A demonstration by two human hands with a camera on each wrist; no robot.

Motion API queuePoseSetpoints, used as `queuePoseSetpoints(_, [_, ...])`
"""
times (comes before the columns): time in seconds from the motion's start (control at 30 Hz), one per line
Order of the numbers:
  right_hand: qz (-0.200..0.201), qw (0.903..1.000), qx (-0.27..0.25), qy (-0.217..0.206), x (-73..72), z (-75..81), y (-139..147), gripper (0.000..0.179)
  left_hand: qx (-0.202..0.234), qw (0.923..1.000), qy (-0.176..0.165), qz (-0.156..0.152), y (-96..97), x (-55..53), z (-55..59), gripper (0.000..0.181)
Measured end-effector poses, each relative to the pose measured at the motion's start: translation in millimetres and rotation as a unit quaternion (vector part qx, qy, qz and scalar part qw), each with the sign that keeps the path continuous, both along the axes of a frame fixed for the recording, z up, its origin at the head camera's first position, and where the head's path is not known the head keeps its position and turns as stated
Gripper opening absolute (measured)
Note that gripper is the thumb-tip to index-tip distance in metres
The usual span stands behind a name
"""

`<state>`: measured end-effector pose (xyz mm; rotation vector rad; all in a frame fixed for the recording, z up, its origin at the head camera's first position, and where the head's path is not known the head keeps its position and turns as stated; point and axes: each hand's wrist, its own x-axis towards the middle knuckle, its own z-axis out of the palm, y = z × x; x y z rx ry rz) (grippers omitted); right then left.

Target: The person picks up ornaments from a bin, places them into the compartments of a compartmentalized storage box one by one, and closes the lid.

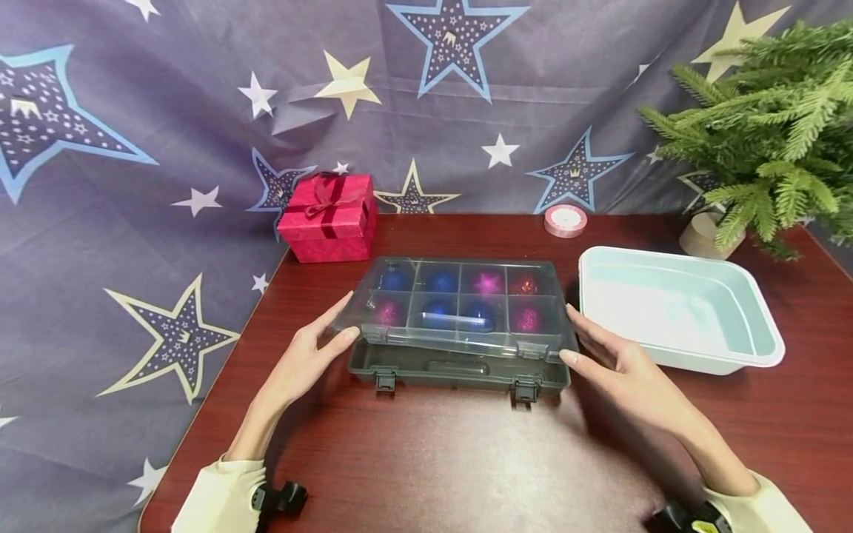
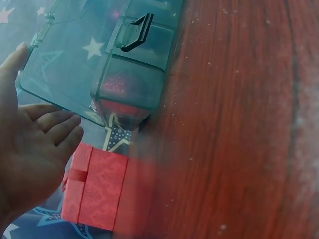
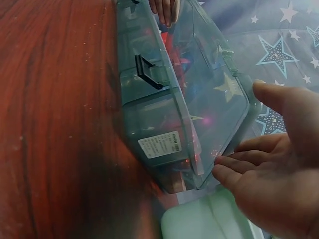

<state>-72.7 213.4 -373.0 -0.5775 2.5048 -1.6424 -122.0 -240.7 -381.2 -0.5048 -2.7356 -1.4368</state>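
Note:
A dark translucent organizer box (image 1: 460, 380) lies on the table, its clear lid (image 1: 413, 339) tilted up at the front edge. Through the lid, several compartments show Christmas ornaments: blue balls (image 1: 443, 281), a pink star (image 1: 489, 283), glittery pink balls (image 1: 528, 320) and a red one (image 1: 526, 285). My left hand (image 1: 308, 361) holds the lid's front left corner between thumb and fingers. At the front right corner my right hand (image 1: 629, 374) holds it likewise. Two black latches (image 3: 147, 72) hang open on the box front. A white label (image 3: 160, 145) shows in the right wrist view.
A red gift box (image 1: 328, 222) with a bow stands at the back left. To the right is a pale mint tray (image 1: 680, 359). Behind it are a pink ribbon roll (image 1: 565, 221) and a small artificial fir tree (image 1: 780, 141). Star-patterned cloth (image 1: 426, 126) hangs behind the table.

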Motion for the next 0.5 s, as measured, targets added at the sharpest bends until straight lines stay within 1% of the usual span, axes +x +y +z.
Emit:
queuePoseSetpoints(0.23, [0.01,0.9996,0.002,0.025,1.8,-8.7,1.3,0.066,0.019,0.9996,-0.016,-0.011,-1.6,3.5,-5.9,0.065])
queuePoseSetpoints(0.3, [0.01,0.9996,0.0,0.027,2.0,-10.3,1.4,0.066,0.025,0.9994,-0.02,-0.015,-1.9,3.8,-7.1,0.065])
queuePoseSetpoints(0.4, [0.004,0.9997,0.003,0.024,2.1,-10.5,1.0,0.066,0.031,0.9993,-0.017,-0.013,-1.9,3.2,-8.0,0.064])
queuePoseSetpoints(0.5, [-0.007,0.9998,0.008,0.014,1.5,-7.2,-0.2,0.065,0.028,0.9996,0.0,-0.004,-1.3,1.9,-6.5,0.061])
